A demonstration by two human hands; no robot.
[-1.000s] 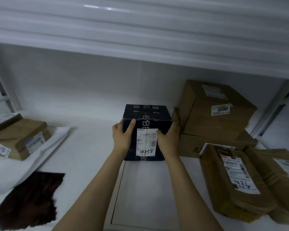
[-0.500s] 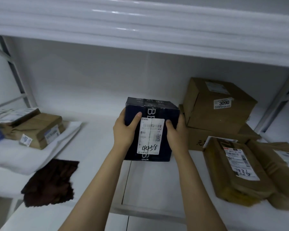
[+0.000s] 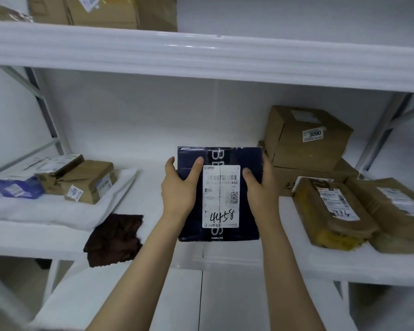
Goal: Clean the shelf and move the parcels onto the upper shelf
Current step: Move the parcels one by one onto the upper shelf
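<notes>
Between the two white shelf boards, a dark navy rectangular box (image 3: pixel 219 235) is held upright in the air by both hands, its broad face turned toward the camera. That face carries a white shipping label (image 3: pixel 220 197) with a barcode, a QR code and the handwritten number 4458. The left hand (image 3: pixel 179 189) grips the box's left edge with its thumb laid across the front, and the right hand (image 3: pixel 261 189) grips the right edge the same way, its fingers wrapped behind and out of sight. The box sits below the glossy front lip of the white upper shelf (image 3: pixel 201 56), where several brown cardboard boxes (image 3: pixel 105 10) already stand at the left. On the white lower shelf (image 3: pixel 153 177) behind the box, a crumpled dark brown cloth (image 3: pixel 115 237) lies at the front edge, left of the person's forearm. Further left, a white padded mailer (image 3: pixel 58 211) carries two small brown cardboard parcels (image 3: pixel 91 180) and a blue packet (image 3: pixel 17 187). To the right, a brown cardboard cube labelled 3090 (image 3: pixel 306 137) rests on a flatter brown carton (image 3: pixel 344 168). In front of these lie a brown paper parcel marked 7936 (image 3: pixel 330 211) and, touching its right side, a second brown paper parcel (image 3: pixel 397 211).
</notes>
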